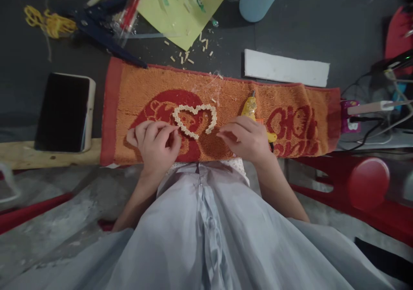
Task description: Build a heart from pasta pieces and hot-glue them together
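A heart outline of small pale stick pieces (195, 108) lies on an orange and red towel (226, 148), with a gap at its lower right. My left hand (158, 146) is at the heart's left side, thumb and forefinger drawn together near its edge; I cannot tell whether they touch it. Just right of the gap, my right hand (248, 138) has its fingertips pinched together. Anything between the fingertips of either hand is too small to make out. A yellow glue gun (250, 107) lies on the towel behind my right hand, partly hidden by it.
A phone (63, 111) lies left of the towel. Beyond it are dark blue pliers-like handles (100, 34), yellow cord (53, 25), green paper (183, 27), scattered cut pieces (187, 57), a white strip (285, 67) and a blue cup (256, 4). Cables and a purple power adapter (350, 117) sit right.
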`<state>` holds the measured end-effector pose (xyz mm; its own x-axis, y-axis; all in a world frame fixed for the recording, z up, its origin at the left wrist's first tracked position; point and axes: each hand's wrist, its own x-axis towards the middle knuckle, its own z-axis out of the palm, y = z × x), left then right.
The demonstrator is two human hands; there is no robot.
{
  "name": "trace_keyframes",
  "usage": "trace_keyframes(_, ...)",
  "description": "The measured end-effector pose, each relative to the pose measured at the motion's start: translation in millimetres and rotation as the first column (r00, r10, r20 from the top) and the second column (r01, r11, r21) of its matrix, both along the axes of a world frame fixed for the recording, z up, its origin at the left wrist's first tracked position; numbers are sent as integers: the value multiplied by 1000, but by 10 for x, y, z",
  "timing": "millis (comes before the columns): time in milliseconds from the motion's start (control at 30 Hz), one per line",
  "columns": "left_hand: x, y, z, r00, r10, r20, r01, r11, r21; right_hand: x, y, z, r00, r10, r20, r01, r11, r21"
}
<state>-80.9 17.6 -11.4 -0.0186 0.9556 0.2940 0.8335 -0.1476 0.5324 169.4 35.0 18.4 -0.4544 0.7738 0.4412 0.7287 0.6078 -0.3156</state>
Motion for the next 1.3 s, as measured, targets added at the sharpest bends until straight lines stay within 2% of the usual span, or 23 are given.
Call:
trace_keyframes(133, -6, 2, -9, 999, -12, -34, 14, 999, 44, 66, 1, 84, 991, -112, -71, 105, 990, -90)
trace_keyframes(233, -6, 3, -7, 998, -17, -66, 21, 997, 69, 136, 6, 133, 977, -179, -117, 169, 981, -94)
trace_keyframes(367, -1, 6, -6, 997, -12, -70, 18, 996, 91, 177, -1, 173, 970, -200, -139, 185, 976, -111)
trace_keyframes(533, 7, 14, 3, 999, -31, -14, 32, 998, 46, 36, -56, 117, 992, -71, -103, 47, 975, -216)
trace_keyframes(600, 6, 15, 9, 999, -36, -11, 36, 998, 41, -54, -75, 64, 997, -32, -68, 19, 983, -184)
trace_keyframes(733, -3, 8, 13, 998, -49, -48, 52, 995, 84, -179, -74, -25, 999, -31, 37, 34, 994, -103)
trace_keyframes(867, -1, -1, 9, 997, -53, -55, 58, 994, 92, -178, -38, -58, 989, 56, 136, -47, 997, -68)
trace_keyframes(1000, 0, -1, 7, 995, -60, -77, 68, 991, 112, -138, 3, -50, 970, 140, 199, -136, 990, -34)
trace_keyframes(1167, -8, -1, 13, 994, -79, -82, 89, 989, 120, -137, 65, 0, 954, 226, 196, -224, 974, -37)
trace_keyframes(1300, -7, 7, 37, 986, -81, -144, 105, 980, 168, -132, 109, 52, 926, 293, 239, -310, 950, 35)
